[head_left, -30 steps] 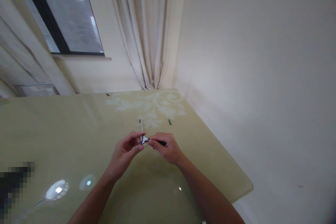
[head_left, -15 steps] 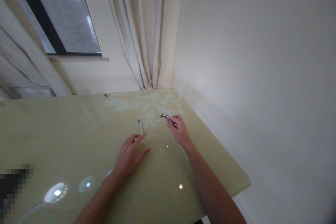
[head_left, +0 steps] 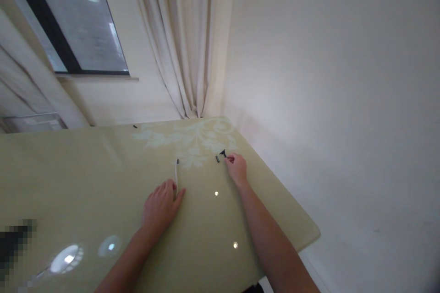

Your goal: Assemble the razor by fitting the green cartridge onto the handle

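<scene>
On the table [head_left: 113, 183] lies a white toothbrush [head_left: 176, 174] with a dark-bristled head pointing away from me. My left hand [head_left: 161, 201] is closed around the lower end of its handle, with the thumb on the right side and the fingers on the left. To the right, my right hand [head_left: 237, 167] pinches a black razor [head_left: 223, 153] by its handle, its T-shaped head facing the far edge. Most of that handle is hidden by my fingers. A small dark bar-shaped piece [head_left: 217, 159] rests just left of the razor.
Near the table's far edge is another small dark piece [head_left: 135, 127]. A wall [head_left: 326, 100] runs along the right side, and curtains [head_left: 189, 46] hang behind the table. A blurred dark shape [head_left: 15, 242] sits at the lower left.
My left hand has closed from a spread pose onto the toothbrush, which now stands straighter. The razor has turned in my right hand, and a small dark piece now shows beside it.
</scene>
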Action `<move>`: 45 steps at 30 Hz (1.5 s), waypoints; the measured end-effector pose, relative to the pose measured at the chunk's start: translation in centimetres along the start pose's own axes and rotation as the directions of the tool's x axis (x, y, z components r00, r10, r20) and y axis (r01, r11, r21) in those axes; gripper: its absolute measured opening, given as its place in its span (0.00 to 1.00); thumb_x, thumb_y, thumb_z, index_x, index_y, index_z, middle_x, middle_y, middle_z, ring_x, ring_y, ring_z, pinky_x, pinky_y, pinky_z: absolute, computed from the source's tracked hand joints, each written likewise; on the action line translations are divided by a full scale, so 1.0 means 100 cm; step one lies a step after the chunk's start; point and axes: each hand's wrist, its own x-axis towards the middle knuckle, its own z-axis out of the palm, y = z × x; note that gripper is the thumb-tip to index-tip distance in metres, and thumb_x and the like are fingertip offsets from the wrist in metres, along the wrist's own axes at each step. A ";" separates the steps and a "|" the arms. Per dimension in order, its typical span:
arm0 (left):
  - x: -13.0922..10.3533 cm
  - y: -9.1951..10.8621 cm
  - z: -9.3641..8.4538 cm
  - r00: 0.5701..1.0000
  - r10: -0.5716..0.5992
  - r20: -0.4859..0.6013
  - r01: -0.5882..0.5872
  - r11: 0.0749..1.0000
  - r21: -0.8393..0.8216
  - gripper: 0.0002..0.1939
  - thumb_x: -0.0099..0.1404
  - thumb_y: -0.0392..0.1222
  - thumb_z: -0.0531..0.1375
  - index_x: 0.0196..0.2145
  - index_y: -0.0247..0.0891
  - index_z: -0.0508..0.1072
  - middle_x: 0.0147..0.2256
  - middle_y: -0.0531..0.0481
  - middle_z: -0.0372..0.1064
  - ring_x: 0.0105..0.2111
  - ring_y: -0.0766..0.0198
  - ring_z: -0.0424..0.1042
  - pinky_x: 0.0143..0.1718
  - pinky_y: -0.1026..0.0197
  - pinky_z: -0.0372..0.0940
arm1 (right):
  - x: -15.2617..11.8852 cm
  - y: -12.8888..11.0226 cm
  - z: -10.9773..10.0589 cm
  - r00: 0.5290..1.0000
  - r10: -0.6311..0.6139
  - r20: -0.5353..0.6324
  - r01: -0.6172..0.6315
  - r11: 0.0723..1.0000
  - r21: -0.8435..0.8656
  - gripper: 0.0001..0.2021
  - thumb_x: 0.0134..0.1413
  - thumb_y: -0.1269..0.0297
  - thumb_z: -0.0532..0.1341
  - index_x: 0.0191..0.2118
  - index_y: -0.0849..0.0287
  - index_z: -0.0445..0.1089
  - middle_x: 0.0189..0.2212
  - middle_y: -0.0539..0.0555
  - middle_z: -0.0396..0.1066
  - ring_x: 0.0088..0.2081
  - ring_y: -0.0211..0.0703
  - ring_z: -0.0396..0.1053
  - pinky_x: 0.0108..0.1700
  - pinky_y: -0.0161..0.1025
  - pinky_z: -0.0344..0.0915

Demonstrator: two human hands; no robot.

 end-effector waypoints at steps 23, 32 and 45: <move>0.088 0.086 0.015 0.992 0.128 0.007 -0.100 0.804 -0.587 0.18 0.69 0.50 0.57 0.45 0.36 0.80 0.38 0.44 0.77 0.37 0.56 0.74 0.41 0.58 0.65 | -0.031 -0.067 -0.015 0.977 0.214 -0.018 -0.089 0.478 0.874 0.27 0.60 0.34 0.57 0.32 0.57 0.67 0.19 0.42 0.54 0.21 0.35 0.52 0.24 0.34 0.51; 0.135 0.097 0.042 1.000 -0.002 0.026 0.015 0.863 -0.505 0.18 0.64 0.50 0.64 0.48 0.40 0.81 0.52 0.36 0.73 0.49 0.45 0.73 0.53 0.45 0.63 | -0.027 -0.061 -0.003 0.971 0.222 0.083 -0.175 0.435 0.883 0.27 0.57 0.36 0.59 0.36 0.60 0.71 0.19 0.42 0.54 0.20 0.34 0.50 0.23 0.35 0.48; -0.002 -0.014 -0.002 0.989 -0.066 -0.133 -0.066 0.607 -0.792 0.22 0.60 0.56 0.67 0.47 0.41 0.80 0.35 0.50 0.73 0.24 0.66 0.66 0.27 0.62 0.66 | -0.085 -0.091 0.015 0.830 -0.088 0.551 -0.338 0.707 0.622 0.16 0.55 0.52 0.66 0.32 0.62 0.78 0.19 0.44 0.60 0.21 0.33 0.53 0.24 0.34 0.48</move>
